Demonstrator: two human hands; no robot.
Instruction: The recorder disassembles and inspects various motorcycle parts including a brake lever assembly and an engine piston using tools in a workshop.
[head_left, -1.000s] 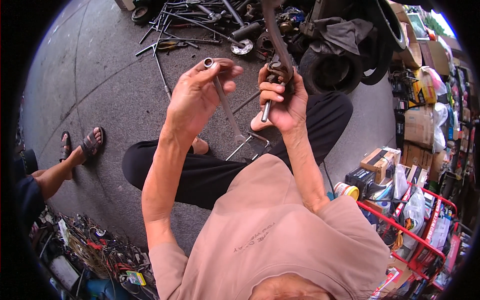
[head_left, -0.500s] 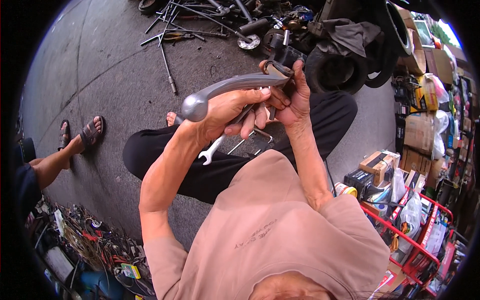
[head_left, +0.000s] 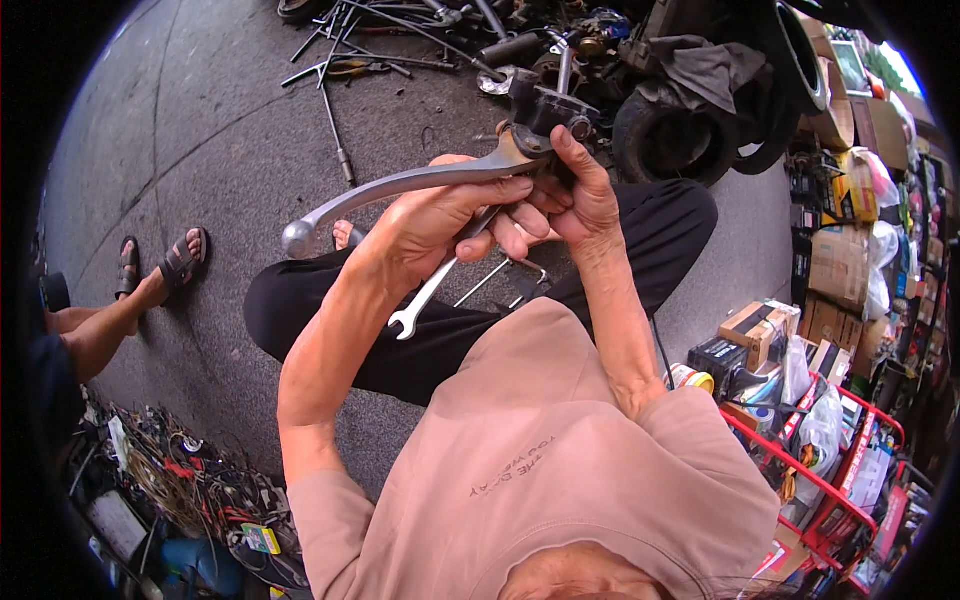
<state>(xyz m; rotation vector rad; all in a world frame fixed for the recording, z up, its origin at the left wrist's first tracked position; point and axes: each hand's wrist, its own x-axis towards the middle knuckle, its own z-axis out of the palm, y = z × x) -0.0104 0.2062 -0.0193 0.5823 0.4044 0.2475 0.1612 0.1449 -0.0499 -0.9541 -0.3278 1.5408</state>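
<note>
A silver brake lever [head_left: 400, 183] with a round ball end points to the left, joined to a black master-cylinder housing [head_left: 548, 106]. My right hand [head_left: 590, 200] is closed on the housing, its thumb up along the near side. Under the lever my left hand [head_left: 440, 222] is closed on an open-end wrench [head_left: 428, 296]; the wrench's open jaw sticks out below the palm toward me. The thumb of my left hand lies close along the lever's underside. Fingers of both hands meet below the pivot, where the wrench's other end is hidden.
Hex keys [head_left: 482, 284] lie on the ground between my legs. Beyond are scattered T-handle wrenches [head_left: 325, 75], metal parts and a tyre [head_left: 672, 140]. Another person's sandalled foot [head_left: 182, 268] is at left, above a cable heap [head_left: 180, 490]. Boxes [head_left: 840, 265] and a red rack [head_left: 820, 490] stand right.
The lever and housing have turned in my hands: the ball end has swung left and down, and the housing sits further up and left. The wrench has shifted slightly left and downward.
</note>
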